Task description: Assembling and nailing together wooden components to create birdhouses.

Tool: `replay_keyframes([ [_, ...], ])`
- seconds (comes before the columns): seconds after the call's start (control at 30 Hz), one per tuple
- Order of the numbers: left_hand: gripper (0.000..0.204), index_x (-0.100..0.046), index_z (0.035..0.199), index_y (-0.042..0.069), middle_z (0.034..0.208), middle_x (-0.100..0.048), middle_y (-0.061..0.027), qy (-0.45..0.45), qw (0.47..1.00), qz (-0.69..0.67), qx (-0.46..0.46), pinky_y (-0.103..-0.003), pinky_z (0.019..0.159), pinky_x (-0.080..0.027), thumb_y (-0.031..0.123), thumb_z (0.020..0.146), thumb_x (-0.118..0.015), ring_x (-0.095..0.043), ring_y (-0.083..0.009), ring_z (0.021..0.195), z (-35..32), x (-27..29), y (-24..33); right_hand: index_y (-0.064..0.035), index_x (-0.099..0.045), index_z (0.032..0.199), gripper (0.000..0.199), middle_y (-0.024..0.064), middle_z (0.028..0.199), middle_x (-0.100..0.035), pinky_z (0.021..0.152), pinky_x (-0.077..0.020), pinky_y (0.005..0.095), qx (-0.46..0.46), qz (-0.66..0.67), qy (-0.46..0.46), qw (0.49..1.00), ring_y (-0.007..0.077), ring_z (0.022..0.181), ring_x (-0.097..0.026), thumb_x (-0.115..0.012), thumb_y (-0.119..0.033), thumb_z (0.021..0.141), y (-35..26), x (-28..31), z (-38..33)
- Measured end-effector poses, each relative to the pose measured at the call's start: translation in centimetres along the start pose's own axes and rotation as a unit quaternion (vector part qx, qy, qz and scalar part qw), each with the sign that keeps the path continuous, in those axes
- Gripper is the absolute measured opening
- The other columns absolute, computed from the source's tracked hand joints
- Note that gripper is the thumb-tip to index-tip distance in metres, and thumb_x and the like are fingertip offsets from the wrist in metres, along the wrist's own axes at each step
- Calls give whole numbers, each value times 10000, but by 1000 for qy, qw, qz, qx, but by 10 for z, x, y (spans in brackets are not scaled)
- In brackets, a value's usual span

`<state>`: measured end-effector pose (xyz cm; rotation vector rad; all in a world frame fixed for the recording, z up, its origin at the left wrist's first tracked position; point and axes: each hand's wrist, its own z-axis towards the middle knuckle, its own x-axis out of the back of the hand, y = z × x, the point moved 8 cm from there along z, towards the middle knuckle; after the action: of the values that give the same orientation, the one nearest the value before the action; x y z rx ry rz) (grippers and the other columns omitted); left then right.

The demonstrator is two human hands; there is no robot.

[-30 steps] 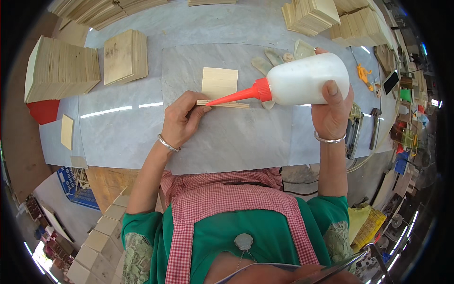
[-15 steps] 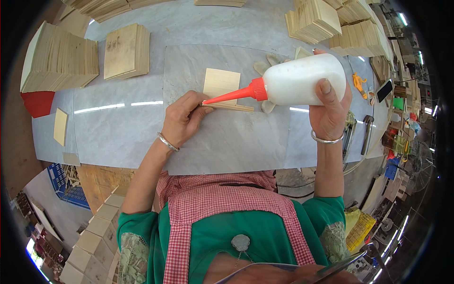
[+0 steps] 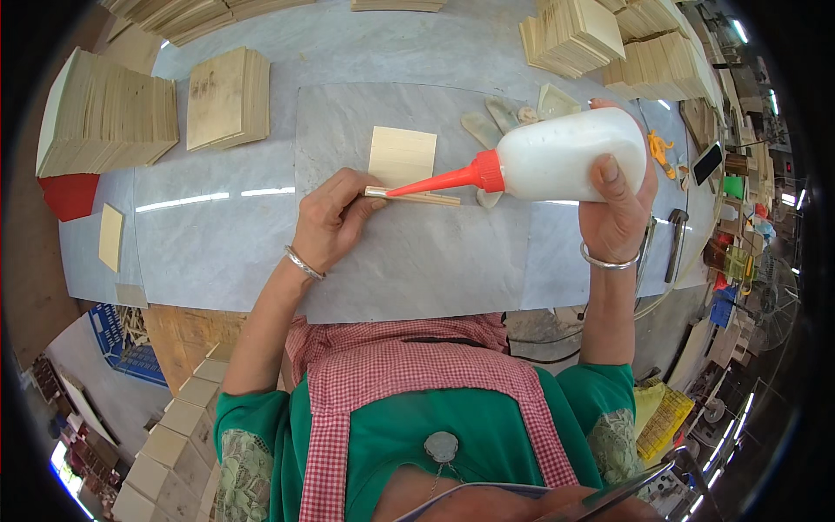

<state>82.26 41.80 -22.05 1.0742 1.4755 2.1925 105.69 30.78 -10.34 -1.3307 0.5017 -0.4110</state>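
Observation:
My left hand pinches the left end of a thin wooden panel, held edge up above the table. In my right hand is a white squeeze bottle, tipped on its side with its red nozzle pointing left. The nozzle tip meets the panel's upper edge just right of my left fingers, and a shiny wet streak shows on the edge there. Just behind the panel lies a flat square wooden board, its near edge partly hidden.
Stacks of wooden panels stand at the back left, and more stacks at the back right. A pale glove lies behind the bottle. To the right are orange-handled scissors, a phone and a hammer.
The bottle has moved right, drawing its nozzle tip along the panel's edge away from my left fingers. A wet streak now shows on the edge behind the tip.

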Motion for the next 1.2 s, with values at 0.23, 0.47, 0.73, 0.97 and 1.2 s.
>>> replay_keyframes([
  [0.23,97,-651,931,16,841,-657,-47,-3,1000,0,4,-223,633,-473,-4,837,-650,-602,-109,717,-1,0,-4,25,-498,1226,643,73,1097,-561,867,-435,269,1,-30,12,999,151,996,-544,-801,-258,735,-6,19,-5],
  [0.47,104,-636,877,36,763,-613,-48,25,1000,-10,-12,-252,548,-447,0,791,-682,-573,-139,630,0,1,2,40,-492,1231,659,103,1173,-546,899,-427,286,15,-51,35,998,167,1034,-538,-798,-260,729,-12,42,-13],
  [0.73,95,-642,879,34,765,-616,-48,24,1000,-17,-7,-245,543,-440,-2,799,-677,-572,-130,629,0,0,-2,55,-476,1243,639,122,1190,-540,923,-425,302,16,-60,45,997,187,1053,-540,-758,-252,758,-13,64,-19],
  [0.97,113,-642,902,17,795,-628,-53,28,999,-14,-16,-222,536,-416,-41,805,-649,-533,-106,606,1,-2,1,35,-502,1212,447,102,1187,-552,954,-421,350,-83,100,146,981,196,1097,-532,-545,-311,932,39,135,-4],
  [1.2,134,-637,905,5,806,-627,-61,36,998,-6,-43,-214,542,-410,-76,800,-623,-538,-94,621,0,-1,6,-19,-544,1140,482,72,1090,-603,819,-466,311,-176,-49,175,967,155,998,-577,-507,-454,934,89,243,19],
])
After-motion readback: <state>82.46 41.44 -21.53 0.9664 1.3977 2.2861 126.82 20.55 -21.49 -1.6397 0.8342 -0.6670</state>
